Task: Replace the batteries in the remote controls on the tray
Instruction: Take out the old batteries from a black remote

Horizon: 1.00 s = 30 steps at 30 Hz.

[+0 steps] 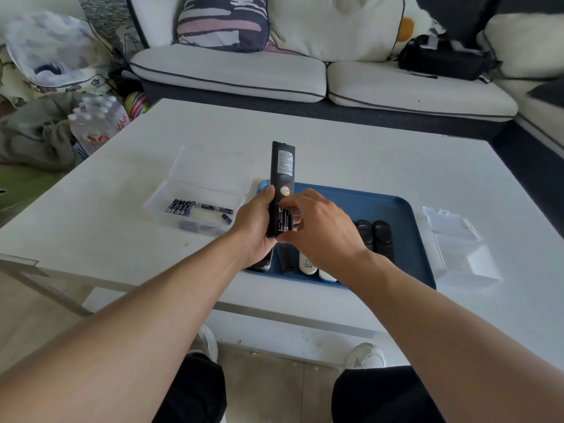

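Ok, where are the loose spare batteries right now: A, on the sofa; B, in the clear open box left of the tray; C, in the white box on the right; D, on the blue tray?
B: the spare batteries lie in the clear open box, left of the blue tray.

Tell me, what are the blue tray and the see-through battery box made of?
The blue tray looks like smooth matte plastic: even colour, rounded rim, soft sheen. The see-through battery box is probably thin clear plastic, since the batteries and the white table show through its cloudy walls.
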### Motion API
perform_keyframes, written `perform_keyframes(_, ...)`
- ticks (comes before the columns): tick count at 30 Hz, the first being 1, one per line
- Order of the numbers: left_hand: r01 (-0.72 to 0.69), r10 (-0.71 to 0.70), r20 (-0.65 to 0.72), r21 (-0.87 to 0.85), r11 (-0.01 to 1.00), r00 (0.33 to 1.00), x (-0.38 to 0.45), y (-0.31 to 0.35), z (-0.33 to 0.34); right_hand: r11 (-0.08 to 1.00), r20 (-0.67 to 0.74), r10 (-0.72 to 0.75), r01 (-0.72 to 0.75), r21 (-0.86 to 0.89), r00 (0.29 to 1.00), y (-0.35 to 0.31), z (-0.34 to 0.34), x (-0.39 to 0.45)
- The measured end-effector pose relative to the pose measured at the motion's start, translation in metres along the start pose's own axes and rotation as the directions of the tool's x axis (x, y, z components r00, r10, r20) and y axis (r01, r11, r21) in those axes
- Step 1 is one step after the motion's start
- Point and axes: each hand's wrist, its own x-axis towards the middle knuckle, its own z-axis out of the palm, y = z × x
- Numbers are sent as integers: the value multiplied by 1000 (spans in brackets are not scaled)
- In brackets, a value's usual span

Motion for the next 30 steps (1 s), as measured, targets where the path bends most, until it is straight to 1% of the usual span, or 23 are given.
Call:
perform_keyframes(9, -16, 16, -1, 5, 1000, 1000, 2, -2, -2, 1000, -9, -7, 7, 22, 1000, 3, 0, 3)
perform_keyframes(16, -14, 15, -8, 105, 994, 1000, 6, -8, -3, 1000, 72, 15, -15, 1, 997, 5, -1, 4)
perform_keyframes(22, -10, 11, -3, 180, 984, 1000, 11, -12, -6, 992, 148, 70, -85, 93, 986, 7, -1, 7)
perform_keyframes(25, -5, 2, 11, 204, 979, 1000, 10, -13, -4, 985, 175, 74, -99, 138, 982, 8, -3, 7)
perform_keyframes(27, -13, 10, 13, 225, 974, 1000, 11, -12, -3, 975, 184, 100, -134, 177, 978, 9, -6, 7)
perform_keyframes(29, -38, 35, 21, 216, 976, 999, 12, -11, -3, 940, 193, 155, -205, 273, 969, 11, -9, 7)
perform_keyframes(30, -55, 49, 32, 200, 978, 998, 12, -10, -3, 906, 195, 192, -250, 341, 962, 12, -10, 6)
